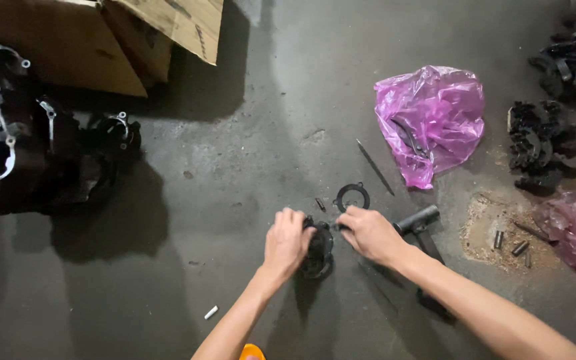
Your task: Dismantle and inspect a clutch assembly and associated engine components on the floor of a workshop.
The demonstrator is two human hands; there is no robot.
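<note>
While both forearms reach in from the bottom edge of the view, the left hand [287, 241] wraps its fingers around the side of a dark, round, greasy metal part [319, 251] that stands on the grey concrete floor [235, 200], roughly mid-floor. Touching the top edge of the same part, the right hand [370, 233] has its fingers curled narrowly at that rim; whether they pinch something small cannot be told. A small white stub [211, 312] lies on the floor near the left forearm. Just beside the right wrist lies a black hammer with a cylindrical head [418, 220]. Just beyond the hands lies a flat black ring-shaped gasket [353, 197], with a thin dark rod [375, 167] slanting beside it. Farther out, toward the right, sits a crumpled pink plastic bag [433, 120], and past it, along the right edge, heaps of black metal parts [541, 143]. At the far left rests a dark engine casing [8, 133], and behind it a brown cardboard box [101, 33] fills the far left corner.
</note>
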